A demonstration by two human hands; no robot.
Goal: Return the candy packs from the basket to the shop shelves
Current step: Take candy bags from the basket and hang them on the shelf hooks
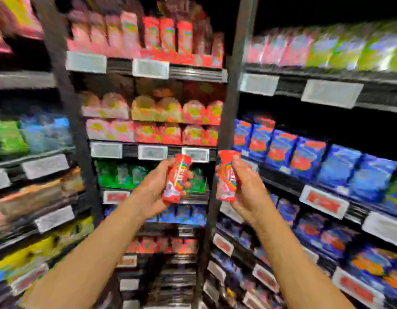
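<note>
A blurred shop aisle, shelves on every side. On the far left, tiered dark shelves (25, 79) carry green, blue and yellow bags. Just left of centre, the person's left hand (158, 189) is raised, fingers curled around an upright red candy pack with rainbow print (177, 178). Just beside it, apart, the right hand (246, 192) grips a second red candy pack (227, 175), also upright. Behind both, a central shelf bay (193, 73) holds rows of similar red packs (168, 37). On the right stand blue bags (309, 156) above white price labels (331, 93).
</note>
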